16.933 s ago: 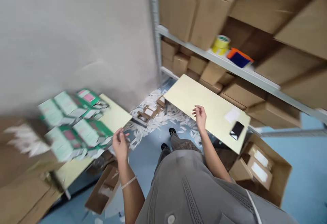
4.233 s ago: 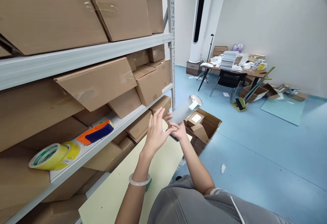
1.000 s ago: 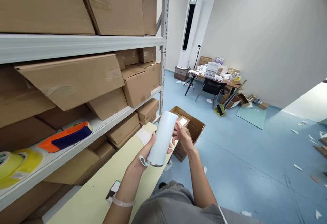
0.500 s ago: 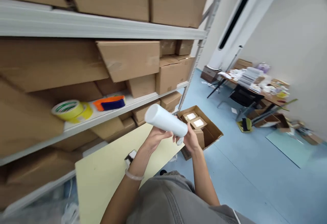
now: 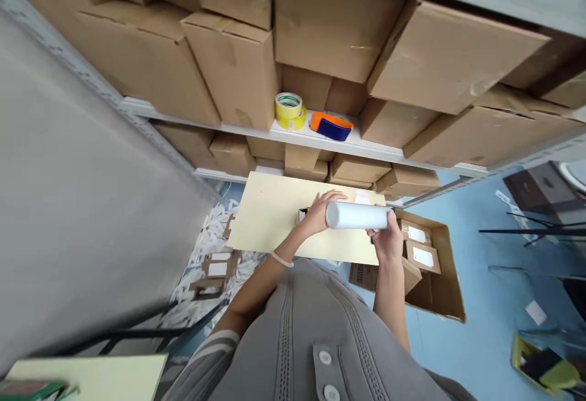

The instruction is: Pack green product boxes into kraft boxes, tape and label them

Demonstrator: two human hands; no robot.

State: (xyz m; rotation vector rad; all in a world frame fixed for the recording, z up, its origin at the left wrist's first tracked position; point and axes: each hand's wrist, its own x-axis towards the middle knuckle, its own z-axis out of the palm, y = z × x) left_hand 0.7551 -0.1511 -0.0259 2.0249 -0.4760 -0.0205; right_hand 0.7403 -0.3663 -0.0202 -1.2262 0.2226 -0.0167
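Note:
A smooth white cylinder [image 5: 358, 215] lies level above the pale yellow table [image 5: 265, 212], its round end facing left. My right hand [image 5: 388, 241] is closed around its right end; part of the fingers is hidden behind it. At the left end is my left hand [image 5: 317, 214], its fingers stretched out and apart over the table; whether the palm touches the cylinder I cannot tell. A small black-and-white object [image 5: 301, 215] on the table is partly covered by my left hand. Behind the cylinder, a white paper piece [image 5: 362, 197] lies on the tabletop.
Shelves with cardboard boxes [image 5: 320, 22] stand ahead, holding yellow tape rolls [image 5: 290, 110] and an orange-and-blue band [image 5: 331, 126]. Right of the table, an open carton [image 5: 451, 285] contains smaller boxes. Paper strips [image 5: 201, 254] cover the floor at left, beside a grey wall [image 5: 82, 218].
The view has turned left toward the shelves. The cylinder has gone from tilted to level over the table. My left hand's fingers have moved from under it to stretched out beside its left end.

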